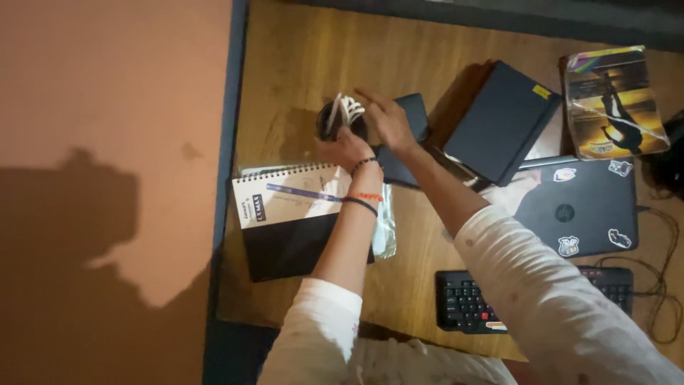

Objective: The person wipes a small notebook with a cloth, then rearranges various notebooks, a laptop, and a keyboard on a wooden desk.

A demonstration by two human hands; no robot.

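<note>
My left hand (pixel 347 147) grips the near side of a dark round cup (pixel 332 121) standing on the wooden table (pixel 299 57). Several white stick-like items (pixel 348 108) poke out of the cup's top. My right hand (pixel 388 117) hovers just right of the cup with its fingers stretched toward those white items, touching or nearly touching them. Bracelets circle my left wrist. A spiral-bound notebook (pixel 285 221), white above and black below, lies under my left forearm.
A dark phone-like slab (pixel 410 114) lies beneath my right hand. A dark blue hardcover book (pixel 502 121), a glossy booklet (pixel 616 100), a stickered closed laptop (pixel 581 207), a black keyboard (pixel 463 303) and cables (pixel 662 285) fill the right side. The table's left edge (pixel 226 142) borders orange floor.
</note>
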